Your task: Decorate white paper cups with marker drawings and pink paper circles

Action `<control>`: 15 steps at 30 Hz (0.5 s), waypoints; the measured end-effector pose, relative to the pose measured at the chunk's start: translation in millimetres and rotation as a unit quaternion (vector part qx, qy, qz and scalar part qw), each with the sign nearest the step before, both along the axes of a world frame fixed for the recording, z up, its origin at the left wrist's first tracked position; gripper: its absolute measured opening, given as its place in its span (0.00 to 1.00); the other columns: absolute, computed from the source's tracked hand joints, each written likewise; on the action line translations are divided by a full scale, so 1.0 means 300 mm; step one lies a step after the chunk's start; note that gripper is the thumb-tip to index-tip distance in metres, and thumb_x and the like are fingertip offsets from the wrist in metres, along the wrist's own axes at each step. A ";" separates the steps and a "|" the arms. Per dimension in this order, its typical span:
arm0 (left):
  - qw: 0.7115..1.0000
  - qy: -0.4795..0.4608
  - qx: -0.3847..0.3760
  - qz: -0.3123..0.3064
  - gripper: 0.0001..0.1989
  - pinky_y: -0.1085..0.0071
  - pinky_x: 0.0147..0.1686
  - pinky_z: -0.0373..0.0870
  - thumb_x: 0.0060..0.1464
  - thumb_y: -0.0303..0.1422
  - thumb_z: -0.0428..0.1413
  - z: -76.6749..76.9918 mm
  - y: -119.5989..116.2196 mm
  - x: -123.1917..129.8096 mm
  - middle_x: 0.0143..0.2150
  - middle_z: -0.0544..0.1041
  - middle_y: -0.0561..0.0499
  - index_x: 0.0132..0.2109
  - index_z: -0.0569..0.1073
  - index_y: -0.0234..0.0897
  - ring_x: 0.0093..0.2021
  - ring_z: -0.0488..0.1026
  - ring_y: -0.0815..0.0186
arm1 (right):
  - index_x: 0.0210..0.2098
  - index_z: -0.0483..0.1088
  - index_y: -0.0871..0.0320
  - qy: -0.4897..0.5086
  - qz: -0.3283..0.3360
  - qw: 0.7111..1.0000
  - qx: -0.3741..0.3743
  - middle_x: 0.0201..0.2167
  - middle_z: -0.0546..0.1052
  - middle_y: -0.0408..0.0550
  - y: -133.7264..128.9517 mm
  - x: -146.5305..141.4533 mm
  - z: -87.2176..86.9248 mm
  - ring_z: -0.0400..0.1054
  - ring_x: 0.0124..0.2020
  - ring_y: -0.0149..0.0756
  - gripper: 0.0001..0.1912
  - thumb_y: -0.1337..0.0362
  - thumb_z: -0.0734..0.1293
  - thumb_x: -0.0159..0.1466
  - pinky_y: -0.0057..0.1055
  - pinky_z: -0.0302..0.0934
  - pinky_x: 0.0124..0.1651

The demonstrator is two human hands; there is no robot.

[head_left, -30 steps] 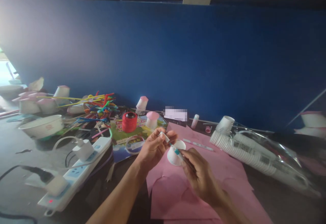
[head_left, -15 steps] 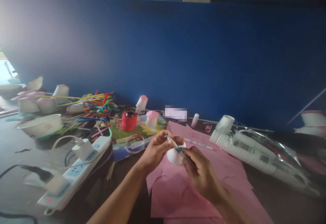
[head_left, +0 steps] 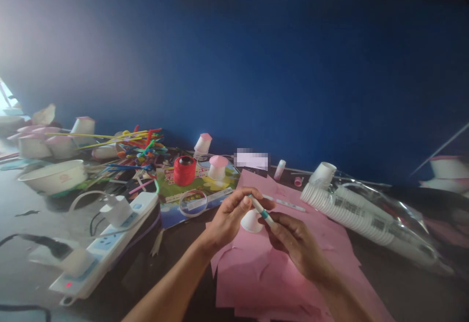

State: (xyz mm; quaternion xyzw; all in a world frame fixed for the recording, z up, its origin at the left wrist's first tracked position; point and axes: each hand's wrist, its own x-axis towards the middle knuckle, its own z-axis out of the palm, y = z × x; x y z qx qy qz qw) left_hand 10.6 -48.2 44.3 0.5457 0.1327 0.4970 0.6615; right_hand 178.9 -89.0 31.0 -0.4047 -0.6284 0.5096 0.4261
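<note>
A white marker pen (head_left: 258, 206) with a teal band slants between my two hands. My left hand (head_left: 227, 220) has its fingers closed around the pen's upper end. Thumb and fingers of my right hand (head_left: 293, 240) pinch the lower end, just below the teal band. Under the pen, a white paper cup (head_left: 250, 223) sits on overlapping pink paper sheets (head_left: 249, 283), partly covered by my hands. Another slim white marker (head_left: 289, 205) lies on the paper behind my right hand.
Stacked paper cups (head_left: 351, 214) in clear plastic lie right. Behind are a glue stick (head_left: 280, 169), a pink cap (head_left: 298, 181), a pink-topped cup (head_left: 217, 168) and red thread (head_left: 184, 171). Left are a power strip (head_left: 106, 248), a bowl (head_left: 54, 178) and pipe cleaners (head_left: 142, 143).
My right hand's grip on the marker has shifted, and more of the pen's lower end shows below the teal band. The whole view has moved slightly.
</note>
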 end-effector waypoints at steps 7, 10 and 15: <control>0.999 0.011 0.009 0.050 0.10 0.63 0.46 0.67 0.59 0.38 0.49 -0.019 -0.004 0.025 0.41 0.78 0.45 0.42 0.67 0.37 0.46 0.73 0.60 | 0.36 0.69 0.60 -0.069 -0.039 0.994 0.077 0.22 0.58 0.40 -0.002 0.012 0.031 0.49 0.23 0.26 0.11 0.58 0.61 0.64 0.26 0.45 0.25; 0.997 0.017 0.024 0.069 0.10 0.63 0.48 0.66 0.60 0.38 0.47 -0.028 -0.009 0.037 0.42 0.77 0.45 0.42 0.66 0.38 0.47 0.73 0.61 | 0.33 0.69 0.60 -0.073 -0.041 0.992 0.099 0.23 0.59 0.40 0.001 0.016 0.039 0.50 0.24 0.26 0.11 0.59 0.62 0.64 0.26 0.45 0.26; 0.995 0.027 0.034 0.088 0.09 0.65 0.44 0.68 0.61 0.38 0.46 -0.028 -0.020 0.045 0.43 0.77 0.45 0.42 0.65 0.38 0.45 0.74 0.62 | 0.34 0.69 0.61 0.040 0.011 0.999 -0.016 0.20 0.53 0.38 0.008 0.010 0.018 0.44 0.21 0.25 0.13 0.57 0.61 0.65 0.27 0.39 0.23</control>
